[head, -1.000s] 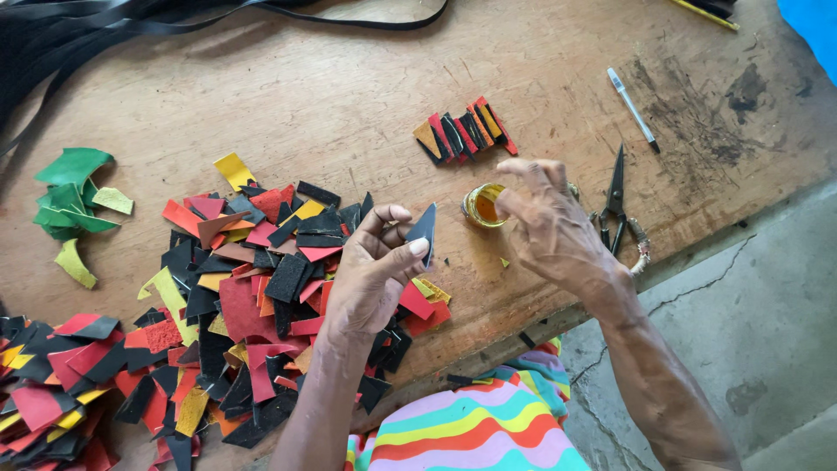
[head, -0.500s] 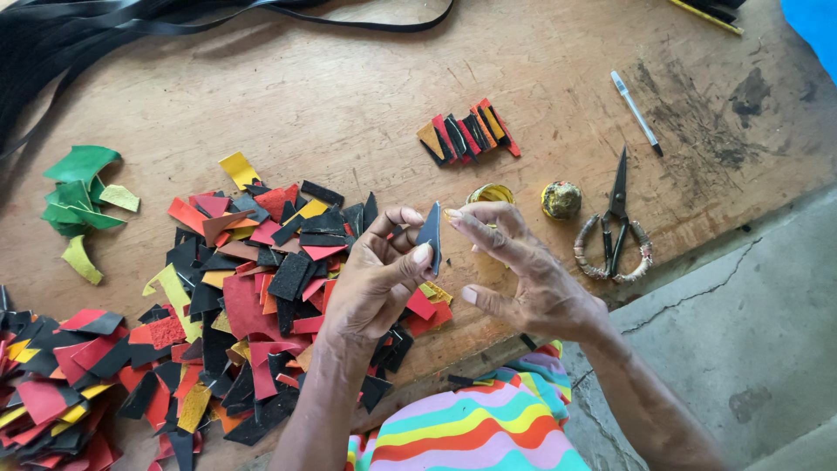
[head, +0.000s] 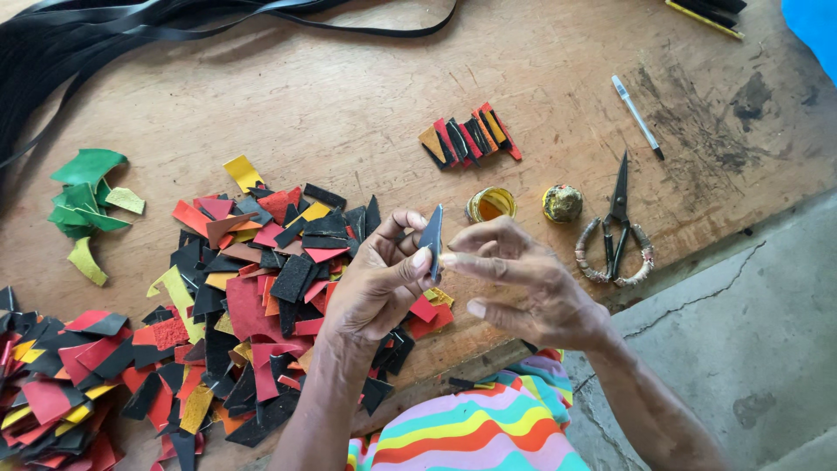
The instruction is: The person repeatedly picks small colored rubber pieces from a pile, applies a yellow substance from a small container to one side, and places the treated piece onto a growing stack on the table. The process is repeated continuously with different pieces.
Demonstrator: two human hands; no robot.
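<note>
**Dark Leather Scrap Pinched Between Two Hands Over the Worktop**

Held upright above the near edge of the wooden worktop [head: 349, 96]: a small dark pointed scrap [head: 432, 237], seen nearly edge-on. Left hand [head: 379, 283] closed on it, thumb and fingers pinching its lower part. Right hand [head: 523, 283] just beside, fingers drawn narrow, forefinger tip touching the scrap's edge; no separate thing visibly held in that hand.

Under and left of the left hand: a loose heap of cut pieces [head: 261, 288] in black, red, orange and yellow, spreading to the lower left corner. Farther left, well apart: a small cluster of green and pale yellow-green offcuts [head: 87, 205].

Just beyond the hands: a small round open pot [head: 490, 204] with amber-yellow contents, no label readable. Beside it, a round, mottled lid-like object [head: 562, 203]. Next right: scissors [head: 617, 231] with wrapped handles, blades pointing away. Beyond those, a neat overlapping row of scraps [head: 471, 138] in tan, red and black. A slim white pen [head: 636, 116] lying diagonally at right. Long black strips [head: 174, 22] along the far edge. Striped multicoloured clothing [head: 475, 432] at bottom.
</note>
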